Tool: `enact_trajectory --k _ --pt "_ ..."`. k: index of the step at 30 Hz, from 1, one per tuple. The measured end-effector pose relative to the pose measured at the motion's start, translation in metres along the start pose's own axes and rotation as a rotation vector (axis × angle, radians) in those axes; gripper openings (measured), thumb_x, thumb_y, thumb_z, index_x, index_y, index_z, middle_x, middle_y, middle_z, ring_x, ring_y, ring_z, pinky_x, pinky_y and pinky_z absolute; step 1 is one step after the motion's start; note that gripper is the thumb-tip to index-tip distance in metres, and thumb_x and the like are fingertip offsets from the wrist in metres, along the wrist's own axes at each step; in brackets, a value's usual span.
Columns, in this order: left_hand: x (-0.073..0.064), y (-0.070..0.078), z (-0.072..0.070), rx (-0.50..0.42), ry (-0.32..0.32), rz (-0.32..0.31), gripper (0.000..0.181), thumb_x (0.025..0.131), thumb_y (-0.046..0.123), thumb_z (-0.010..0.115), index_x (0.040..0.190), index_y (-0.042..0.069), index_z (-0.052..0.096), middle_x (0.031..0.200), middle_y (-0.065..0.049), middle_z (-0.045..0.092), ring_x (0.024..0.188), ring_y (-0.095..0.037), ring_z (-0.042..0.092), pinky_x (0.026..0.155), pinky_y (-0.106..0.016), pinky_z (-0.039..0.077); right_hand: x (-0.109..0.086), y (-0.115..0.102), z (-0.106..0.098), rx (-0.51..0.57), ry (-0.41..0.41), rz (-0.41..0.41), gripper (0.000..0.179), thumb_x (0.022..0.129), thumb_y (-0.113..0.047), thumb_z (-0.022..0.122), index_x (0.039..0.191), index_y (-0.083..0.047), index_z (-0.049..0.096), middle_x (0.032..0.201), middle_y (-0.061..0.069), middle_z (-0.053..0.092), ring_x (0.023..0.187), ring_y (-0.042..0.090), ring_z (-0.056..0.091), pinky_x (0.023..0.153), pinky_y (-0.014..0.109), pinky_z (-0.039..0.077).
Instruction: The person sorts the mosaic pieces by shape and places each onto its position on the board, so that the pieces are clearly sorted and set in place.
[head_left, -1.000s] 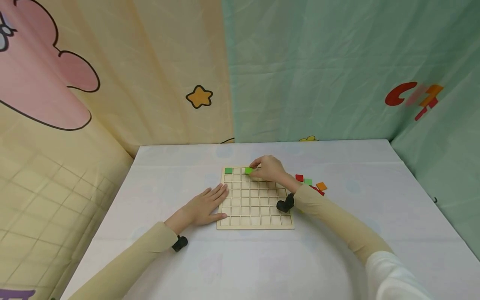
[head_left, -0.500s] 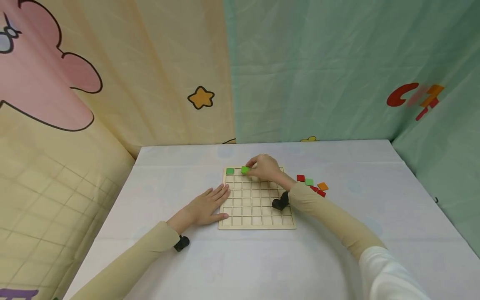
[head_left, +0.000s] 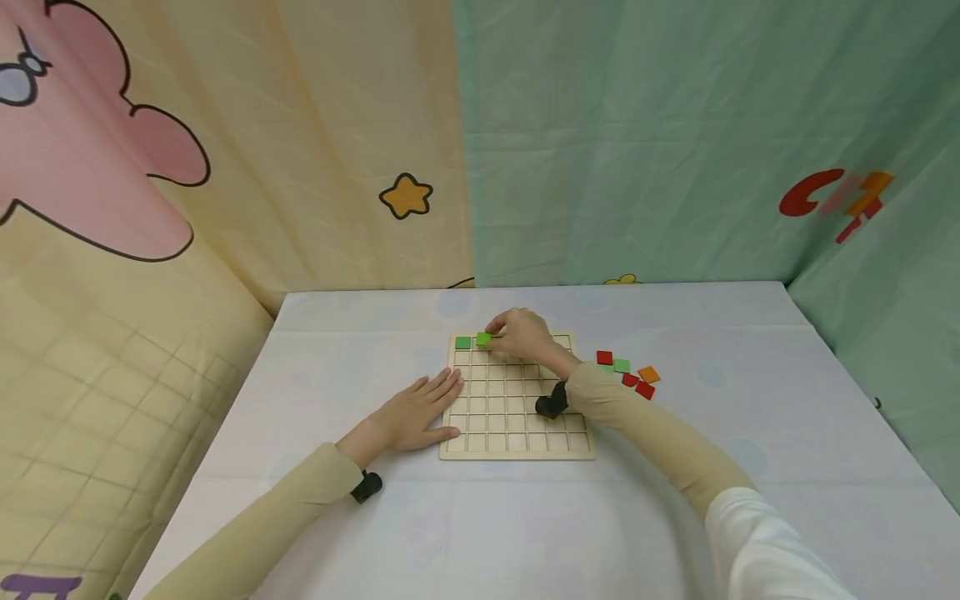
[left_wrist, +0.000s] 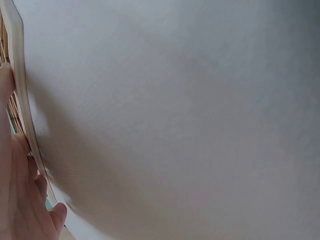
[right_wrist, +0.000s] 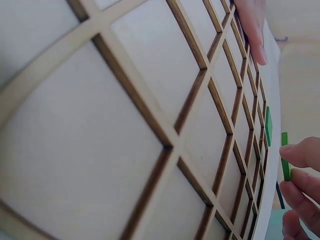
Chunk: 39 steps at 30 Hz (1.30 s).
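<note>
A wooden grid board (head_left: pixel 517 457) lies on the table, with a darker green square tile (head_left: pixel 462 342) in its far left corner cell. My right hand (head_left: pixel 525 336) pinches a bright green square tile (head_left: pixel 483 339) between thumb and fingers, over the far row just right of the corner tile. In the right wrist view this pinched tile (right_wrist: pixel 285 156) is held edge-on, above the board's surface. My left hand (head_left: pixel 420 410) rests flat with spread fingers on the board's left edge; the left wrist view catches its fingers (left_wrist: pixel 27 200) along that edge.
Right of the board lie several loose tiles: a red tile (head_left: pixel 604 357), a light green tile (head_left: pixel 622 366), an orange tile (head_left: pixel 648 375) and more red ones, partly behind the right sleeve. A printed curtain (head_left: pixel 360 125) hangs behind the white-covered table (head_left: pixel 480 533).
My right hand has moved left along the far row with the bright green tile, closer to the corner tile. My left hand stays on the board's edge.
</note>
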<state>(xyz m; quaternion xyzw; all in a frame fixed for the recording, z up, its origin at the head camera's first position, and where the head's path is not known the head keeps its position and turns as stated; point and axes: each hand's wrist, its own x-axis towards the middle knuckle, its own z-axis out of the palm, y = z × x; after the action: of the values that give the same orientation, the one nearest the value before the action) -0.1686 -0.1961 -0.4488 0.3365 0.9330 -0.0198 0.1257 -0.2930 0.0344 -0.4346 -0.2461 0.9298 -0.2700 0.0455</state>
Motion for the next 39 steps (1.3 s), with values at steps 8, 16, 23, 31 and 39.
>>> enact_trajectory --k 8,16,23,31,39 --pt "-0.001 0.001 -0.001 -0.002 -0.009 -0.004 0.082 0.098 0.061 0.032 0.155 0.007 0.010 0.163 -0.010 0.004 0.151 -0.025 0.004 0.121 -0.047 0.018 0.003 -0.002 0.006 -0.015 -0.005 0.000 0.026 0.085 -0.030 0.073 0.106 -0.015 0.075 0.103 0.002 0.075 0.086 0.017 0.070 0.071 0.031 0.057" --pt "0.000 0.002 -0.001 0.007 -0.003 0.001 0.082 0.098 0.061 0.031 0.155 0.007 0.009 0.163 -0.010 0.003 0.151 -0.025 0.004 0.121 -0.047 0.017 0.008 0.000 0.012 -0.008 -0.031 0.031 0.026 0.083 -0.029 0.074 0.106 -0.015 0.075 0.105 0.002 0.074 0.086 0.016 0.070 0.068 0.030 0.056" --pt "0.000 0.002 -0.002 0.008 -0.010 -0.005 0.082 0.097 0.062 0.031 0.155 0.007 0.009 0.163 -0.010 0.003 0.151 -0.025 0.004 0.121 -0.047 0.017 0.010 0.000 0.014 -0.025 -0.019 0.032 0.025 0.084 -0.028 0.073 0.105 -0.016 0.076 0.105 0.002 0.074 0.086 0.017 0.070 0.068 0.029 0.057" --pt "0.000 0.003 -0.002 0.003 -0.003 0.000 0.081 0.098 0.060 0.033 0.154 0.006 0.011 0.163 -0.011 0.005 0.151 -0.026 0.006 0.121 -0.048 0.018 0.010 -0.001 0.015 0.014 -0.031 0.065 0.028 0.084 -0.028 0.074 0.109 -0.015 0.074 0.108 0.003 0.073 0.093 0.019 0.069 0.075 0.033 0.056" --pt "0.000 0.003 -0.001 0.009 0.001 0.000 0.081 0.098 0.059 0.034 0.154 0.005 0.012 0.163 -0.012 0.005 0.151 -0.027 0.007 0.120 -0.048 0.018 0.011 0.001 0.015 0.038 -0.029 0.053 0.028 0.084 -0.028 0.073 0.109 -0.015 0.074 0.107 0.004 0.074 0.093 0.019 0.069 0.075 0.033 0.056"
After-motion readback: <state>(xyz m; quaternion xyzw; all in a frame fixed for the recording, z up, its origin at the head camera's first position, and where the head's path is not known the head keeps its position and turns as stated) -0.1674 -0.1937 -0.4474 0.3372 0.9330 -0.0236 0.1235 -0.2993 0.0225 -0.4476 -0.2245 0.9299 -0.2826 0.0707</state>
